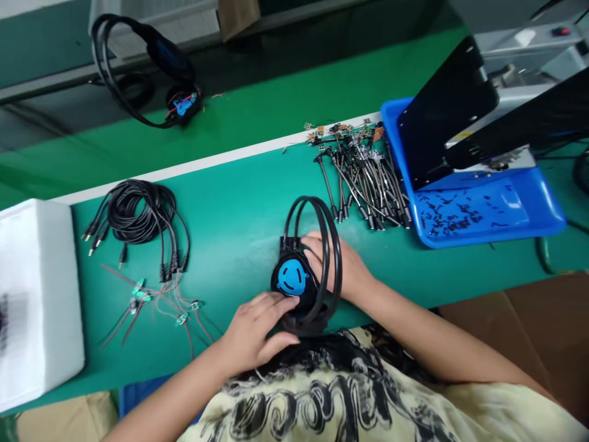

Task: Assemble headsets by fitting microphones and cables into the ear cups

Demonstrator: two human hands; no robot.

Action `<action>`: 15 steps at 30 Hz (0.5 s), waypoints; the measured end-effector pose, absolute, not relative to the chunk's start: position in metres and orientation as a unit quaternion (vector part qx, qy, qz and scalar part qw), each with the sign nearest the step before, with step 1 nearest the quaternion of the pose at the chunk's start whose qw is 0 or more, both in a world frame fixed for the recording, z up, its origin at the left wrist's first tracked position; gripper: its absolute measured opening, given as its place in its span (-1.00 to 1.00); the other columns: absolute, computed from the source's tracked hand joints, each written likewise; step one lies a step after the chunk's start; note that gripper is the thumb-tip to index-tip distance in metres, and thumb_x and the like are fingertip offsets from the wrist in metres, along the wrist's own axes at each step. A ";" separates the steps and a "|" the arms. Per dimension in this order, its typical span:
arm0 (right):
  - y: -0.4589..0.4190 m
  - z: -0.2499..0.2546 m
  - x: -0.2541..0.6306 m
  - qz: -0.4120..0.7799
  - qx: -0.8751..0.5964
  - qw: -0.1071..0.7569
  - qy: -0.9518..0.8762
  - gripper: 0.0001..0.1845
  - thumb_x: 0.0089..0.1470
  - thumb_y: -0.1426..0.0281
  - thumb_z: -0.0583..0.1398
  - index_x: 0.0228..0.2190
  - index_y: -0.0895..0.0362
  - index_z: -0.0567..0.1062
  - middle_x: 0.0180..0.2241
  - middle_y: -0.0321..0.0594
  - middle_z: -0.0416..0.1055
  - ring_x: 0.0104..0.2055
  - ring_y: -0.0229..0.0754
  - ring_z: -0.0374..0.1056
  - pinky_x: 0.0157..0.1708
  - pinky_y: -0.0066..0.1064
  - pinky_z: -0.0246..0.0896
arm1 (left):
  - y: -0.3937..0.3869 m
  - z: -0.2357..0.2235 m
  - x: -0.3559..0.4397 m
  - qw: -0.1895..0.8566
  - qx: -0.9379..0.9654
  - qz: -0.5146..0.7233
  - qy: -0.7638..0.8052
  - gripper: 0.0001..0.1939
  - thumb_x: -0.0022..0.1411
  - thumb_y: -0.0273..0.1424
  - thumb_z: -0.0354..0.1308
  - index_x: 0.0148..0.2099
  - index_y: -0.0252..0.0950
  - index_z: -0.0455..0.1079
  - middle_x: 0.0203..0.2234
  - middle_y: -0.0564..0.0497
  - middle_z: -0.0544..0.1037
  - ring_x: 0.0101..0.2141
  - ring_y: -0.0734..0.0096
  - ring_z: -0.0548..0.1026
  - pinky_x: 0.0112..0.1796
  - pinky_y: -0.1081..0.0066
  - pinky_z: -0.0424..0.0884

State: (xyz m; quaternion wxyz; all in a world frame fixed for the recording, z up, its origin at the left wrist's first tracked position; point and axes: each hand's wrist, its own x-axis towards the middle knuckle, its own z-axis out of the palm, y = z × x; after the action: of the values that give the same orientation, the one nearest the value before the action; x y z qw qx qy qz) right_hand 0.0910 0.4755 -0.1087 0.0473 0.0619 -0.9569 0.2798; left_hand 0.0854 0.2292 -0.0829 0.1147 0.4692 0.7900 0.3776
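Observation:
A black headset (332, 264) with a double-band headband stands at the table's front edge, near my body. One ear cup faces up, and a blue plate (292, 277) with curved slots shows inside it. My right hand (338, 264) grips the cup from the right, its fingers partly hidden behind the headband. From the left, my left hand (260, 325) holds the cup's lower edge, fingertips on the rim and thumb apart below. The other ear cup is mostly hidden underneath.
Left lie coiled black cables (138, 212) with small wired circuit boards (140, 291), beside a white foam box (41, 301). Behind is another headset (179, 67). Right are a pile of short boom stalks (363, 178) and a blue tray (488, 230) of small black parts under a machine (515, 123).

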 end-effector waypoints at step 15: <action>0.555 -0.096 0.007 0.013 -0.168 0.107 -0.980 -0.73 0.21 0.30 0.02 -0.22 0.20 0.42 -0.31 -0.06 0.41 -0.34 -0.11 0.31 -0.47 -0.40 -0.01 | 0.204 -0.082 0.069 0.179 0.494 0.384 0.760 -0.44 0.29 -0.22 -0.06 0.30 -0.23 0.12 -0.01 -0.19 0.51 0.03 0.11 0.45 0.12 0.07 0.33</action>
State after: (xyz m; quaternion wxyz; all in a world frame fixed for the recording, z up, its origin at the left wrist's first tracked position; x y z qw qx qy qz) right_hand 0.0071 0.5547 -0.0964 0.1072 -0.1684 -0.9798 0.0129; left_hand 0.0694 0.2042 -0.0818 0.1785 0.4940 0.7596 0.3836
